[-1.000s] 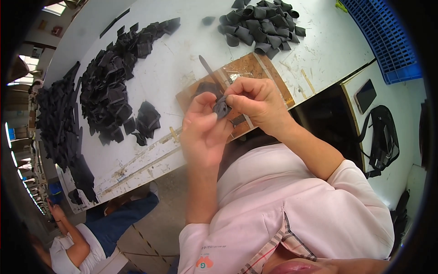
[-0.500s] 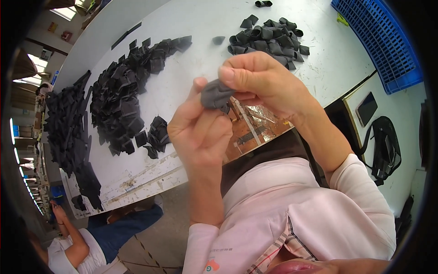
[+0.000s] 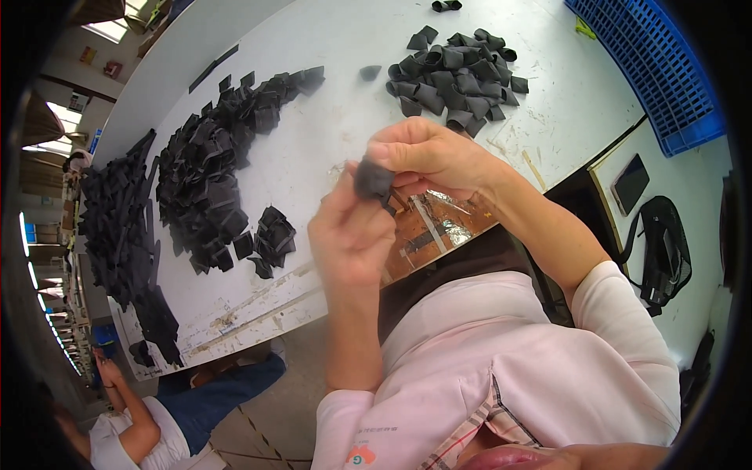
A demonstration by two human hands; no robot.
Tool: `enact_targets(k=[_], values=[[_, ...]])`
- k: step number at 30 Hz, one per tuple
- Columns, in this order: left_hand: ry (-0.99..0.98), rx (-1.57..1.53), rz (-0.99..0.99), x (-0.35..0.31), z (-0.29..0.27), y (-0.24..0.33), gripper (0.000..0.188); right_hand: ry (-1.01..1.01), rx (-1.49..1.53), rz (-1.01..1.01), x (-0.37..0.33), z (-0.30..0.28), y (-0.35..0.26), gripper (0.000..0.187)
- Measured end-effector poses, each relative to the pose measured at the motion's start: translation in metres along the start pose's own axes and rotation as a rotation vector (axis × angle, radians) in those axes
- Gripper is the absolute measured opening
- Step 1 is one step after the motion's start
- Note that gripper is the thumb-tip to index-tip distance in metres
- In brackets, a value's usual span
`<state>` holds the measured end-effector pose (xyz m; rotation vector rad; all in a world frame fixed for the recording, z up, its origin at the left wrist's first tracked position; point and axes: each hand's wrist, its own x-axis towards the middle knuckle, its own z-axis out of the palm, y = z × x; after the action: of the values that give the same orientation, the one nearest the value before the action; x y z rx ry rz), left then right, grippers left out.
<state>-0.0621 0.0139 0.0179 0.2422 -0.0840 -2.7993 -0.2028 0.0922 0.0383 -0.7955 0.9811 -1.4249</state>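
Between my two hands, over the near part of the table, is a small dark grey fabric piece [image 3: 374, 180], bunched and rounded. My left hand [image 3: 352, 239] grips its lower left side with curled fingers, slightly blurred. With thumb and fingers, my right hand [image 3: 435, 159] pinches its upper right edge. Beyond my right hand lies a heap of rolled, tube-like dark fabric pieces [image 3: 462, 78]. A large pile of flat black fabric pieces [image 3: 205, 168] spreads to the left, with a smaller pile [image 3: 274, 236] near my left hand. One loose dark piece [image 3: 370, 73] lies between the heaps.
Long black strips [image 3: 117, 223] cover the table's left side. A blue plastic crate [image 3: 654, 66] stands at the far right, above a phone [image 3: 630, 184] and a black mesh bag [image 3: 662, 251]. Another person [image 3: 137, 427] sits at lower left.
Both hands have come slightly down toward me with the fabric piece, which now looks rounder and more compact. My right hand uncovers more of the rolled heap.
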Motion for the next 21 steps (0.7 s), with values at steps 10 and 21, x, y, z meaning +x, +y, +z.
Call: enact_targets(k=[10,21], values=[[-0.085,1.210,0.955,0.003,0.027,-0.016,0.041,0.396,-0.778,-0.626,-0.018,0.000,0.010,0.028],[-0.162,0.714,0.782,0.002,0.022,-0.017,0.010,0.513,-1.218,-0.919,-0.023,0.027,0.003,0.019]])
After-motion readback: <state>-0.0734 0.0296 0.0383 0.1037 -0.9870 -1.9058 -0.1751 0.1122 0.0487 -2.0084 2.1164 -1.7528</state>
